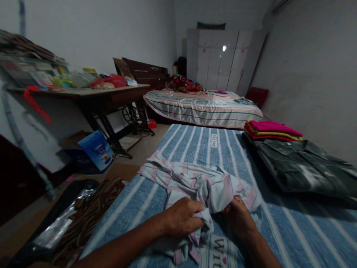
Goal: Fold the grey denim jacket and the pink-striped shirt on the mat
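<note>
A crumpled light garment point(192, 176) with pink and grey stripes lies across the blue-and-white striped bedsheet point(192, 143); its exact kind cannot be made out. Both ends of it spread out sideways, and its near part bunches toward me. My left hand point(185, 217) is closed round a gathered fold in the near middle. A little to the right, my right hand point(238, 216) pinches another edge of the same cloth, its fingertips partly hidden by the fabric. Between the two hands the cloth sags in loose folds.
Folded dark green clothes point(304, 163) lie to the right, with folded pink, red and yellow cloths point(273, 128) behind them. At left stand a cluttered sewing table point(111, 91) and a blue box point(96, 150). Another bed point(200, 108) and a wardrobe point(214, 59) are at the back.
</note>
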Available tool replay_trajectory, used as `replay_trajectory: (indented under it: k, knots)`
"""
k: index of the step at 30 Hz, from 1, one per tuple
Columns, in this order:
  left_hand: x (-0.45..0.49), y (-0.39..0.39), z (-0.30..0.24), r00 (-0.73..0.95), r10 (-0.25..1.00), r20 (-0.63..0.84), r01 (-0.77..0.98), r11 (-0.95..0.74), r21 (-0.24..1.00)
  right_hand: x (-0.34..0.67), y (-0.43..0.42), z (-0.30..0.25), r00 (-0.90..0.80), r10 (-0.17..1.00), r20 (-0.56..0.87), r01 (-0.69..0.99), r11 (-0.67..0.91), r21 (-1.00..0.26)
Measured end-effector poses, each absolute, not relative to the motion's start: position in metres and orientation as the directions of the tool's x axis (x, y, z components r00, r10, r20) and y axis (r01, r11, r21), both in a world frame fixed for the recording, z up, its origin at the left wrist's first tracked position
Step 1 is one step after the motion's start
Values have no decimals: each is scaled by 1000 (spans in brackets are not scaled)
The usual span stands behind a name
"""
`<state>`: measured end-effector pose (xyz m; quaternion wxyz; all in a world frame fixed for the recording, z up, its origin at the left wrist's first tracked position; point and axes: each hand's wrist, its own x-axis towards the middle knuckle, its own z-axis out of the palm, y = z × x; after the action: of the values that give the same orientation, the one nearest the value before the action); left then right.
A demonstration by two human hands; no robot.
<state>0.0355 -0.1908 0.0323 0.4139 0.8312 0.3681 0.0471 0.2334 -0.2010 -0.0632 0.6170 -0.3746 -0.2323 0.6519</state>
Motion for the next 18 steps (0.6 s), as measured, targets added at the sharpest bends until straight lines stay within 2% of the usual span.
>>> replay_trajectory:
  k: [3,6,9,12,14,16,18]
  knots:
    - [39,-194,19,726,651,-221,581,-409,703,239,-209,-63,-29,965,-260,-608,-224,-762]
    - [40,-200,17,740,642,-199,558,-421,715,242,-221,-64,-91,947,-308,-471,-313,-825]
    - [40,-204,17,738,650,-182,560,-439,703,242,-232,-61,-73,958,-277,-279,-287,-917]
    - [41,-207,12,713,677,-184,593,-442,673,239,-244,-42,-91,988,-126,-26,-128,-991]
    - [42,-208,7,697,693,-184,598,-421,682,237,-256,-19,-139,990,10,110,25,-994]
    - [43,-209,1,706,685,-182,572,-399,716,234,-273,5,-225,959,170,215,219,-952]
    - [45,-208,-4,714,676,-183,549,-378,745,230,-296,24,-334,884,327,245,417,-875]
